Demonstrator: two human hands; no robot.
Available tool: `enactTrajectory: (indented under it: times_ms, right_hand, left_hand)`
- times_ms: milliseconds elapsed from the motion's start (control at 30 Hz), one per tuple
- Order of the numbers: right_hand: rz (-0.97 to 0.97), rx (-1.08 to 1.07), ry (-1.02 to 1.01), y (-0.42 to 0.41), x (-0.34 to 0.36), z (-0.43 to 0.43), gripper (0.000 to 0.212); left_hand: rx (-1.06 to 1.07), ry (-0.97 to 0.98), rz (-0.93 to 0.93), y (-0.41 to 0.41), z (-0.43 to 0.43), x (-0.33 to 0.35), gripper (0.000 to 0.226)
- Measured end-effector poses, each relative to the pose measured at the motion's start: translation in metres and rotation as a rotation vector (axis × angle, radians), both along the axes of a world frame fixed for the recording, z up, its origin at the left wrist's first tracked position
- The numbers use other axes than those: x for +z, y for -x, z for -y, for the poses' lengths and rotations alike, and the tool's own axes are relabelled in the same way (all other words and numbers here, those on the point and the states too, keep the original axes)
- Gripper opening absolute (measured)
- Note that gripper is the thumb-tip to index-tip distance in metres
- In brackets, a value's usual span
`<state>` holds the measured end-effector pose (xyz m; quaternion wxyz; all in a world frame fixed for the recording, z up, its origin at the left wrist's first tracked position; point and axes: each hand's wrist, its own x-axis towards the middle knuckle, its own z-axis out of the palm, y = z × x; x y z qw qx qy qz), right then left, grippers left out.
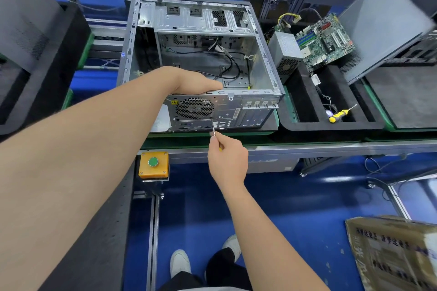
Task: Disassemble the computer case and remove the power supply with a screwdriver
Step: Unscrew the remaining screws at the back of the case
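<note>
An open grey computer case lies on its side on the green-edged bench, its inside holding only loose black cables. My left hand grips the case's near top edge above the round fan grille. My right hand holds a thin screwdriver, whose tip sits at a screw at the grille's lower right corner on the rear panel. A silver power supply stands outside the case on the right, against a green motherboard.
A black foam tray right of the case holds a yellow-handled screwdriver. A grey side panel leans at the far right. An orange box with a green button hangs below the bench. A cardboard box stands on the blue floor.
</note>
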<state>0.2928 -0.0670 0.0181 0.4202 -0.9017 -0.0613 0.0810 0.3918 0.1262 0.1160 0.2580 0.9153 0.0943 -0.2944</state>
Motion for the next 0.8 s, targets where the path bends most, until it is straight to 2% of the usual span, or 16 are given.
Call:
enactTrajectory:
  times_ms: [133,300,367,433,500,600,700,800]
  right_hand:
    - [-0.738,-0.057,-0.688,-0.021,-0.001,0.017,0.031]
    - [-1.16,0.075,-1.227,-0.023,-0.012,0.029,0.018]
    - [-1.333,0.108,-1.439,-0.018,-0.017,0.029,0.021]
    - [-1.4,0.07,-1.541,-0.017,-0.019,0.027,0.024]
    - [-1.29,0.024,-1.421,-0.018,-0.017,0.025,0.022]
    - [-1.015,0.021,-1.065,-0.02,-0.009,0.025,0.022]
    - [-0.629,0.046,-0.633,-0.017,0.001,0.018,0.025]
    - [-0.159,0.073,-0.107,-0.004,0.005,0.004,0.021]
  left_hand:
    - [0.002,0.0,-0.003,0.0,-0.001,0.0,0.083]
    - [0.02,0.013,-0.021,0.0,0.0,0.0,0.084]
    - [0.036,0.014,-0.03,0.0,0.0,0.0,0.085]
    - [0.044,0.015,-0.034,0.0,0.0,0.0,0.085]
    - [0.044,0.012,-0.031,0.0,0.0,0.0,0.082]
    - [0.039,0.012,-0.028,-0.001,0.0,-0.001,0.082]
    - [0.046,0.023,-0.047,0.0,-0.001,0.0,0.088]
    - [0.05,0.036,-0.06,0.0,-0.001,0.0,0.09]
